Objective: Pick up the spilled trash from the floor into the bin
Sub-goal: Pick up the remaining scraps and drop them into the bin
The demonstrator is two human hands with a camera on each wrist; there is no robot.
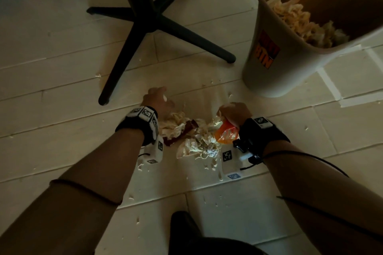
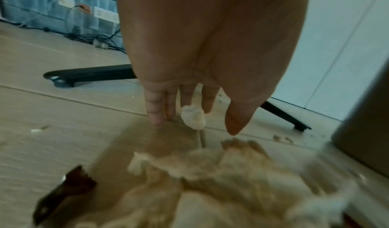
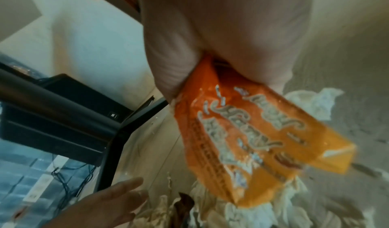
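A pile of crumpled white tissues (image 1: 196,141) with a brown wrapper (image 1: 186,129) lies on the floor between my hands. My right hand (image 1: 234,113) grips an orange snack wrapper (image 1: 227,133), seen close in the right wrist view as an orange wrapper (image 3: 252,140) clenched in the fist above the tissues (image 3: 263,215). My left hand (image 1: 158,99) hovers at the pile's left edge with straight fingers (image 2: 155,108); a small tissue scrap (image 2: 193,119) clings to them. The beige bin (image 1: 279,64) stands at the upper right, part full of tissues (image 1: 300,18).
A black chair base (image 1: 157,20) with spread legs stands just beyond the pile, one leg end (image 1: 103,100) near my left hand. Small paper crumbs dot the pale floorboards (image 1: 62,80). Cables and sockets (image 2: 101,15) line the far wall. My dark knee (image 1: 186,232) is at the bottom.
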